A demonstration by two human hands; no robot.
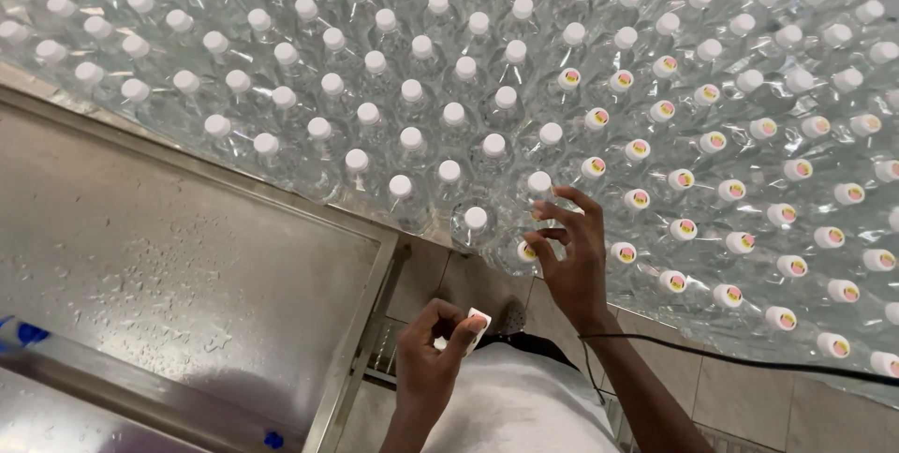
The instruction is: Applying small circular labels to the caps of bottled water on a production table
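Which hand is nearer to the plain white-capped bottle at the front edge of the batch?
Right. The right hand reaches in just beside the plain white-capped bottle, fingers spread over neighbouring caps. The left hand is lower, off the bottles, pinching a small sticker sheet.

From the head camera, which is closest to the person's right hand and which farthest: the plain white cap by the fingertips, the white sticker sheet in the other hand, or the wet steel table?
1. Plain white cap, just above the right hand fingertips.
2. White sticker sheet, below-left, pinched in the left hand.
3. Wet steel table, far left.

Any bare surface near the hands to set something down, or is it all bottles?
Bare: the wet steel table left of the left hand, bordered by its raised rim and the bottle rows. A strip of tiled floor lies between table edge and bottles. Crowded: capped bottles stand packed cap to cap around the right hand, no gaps.
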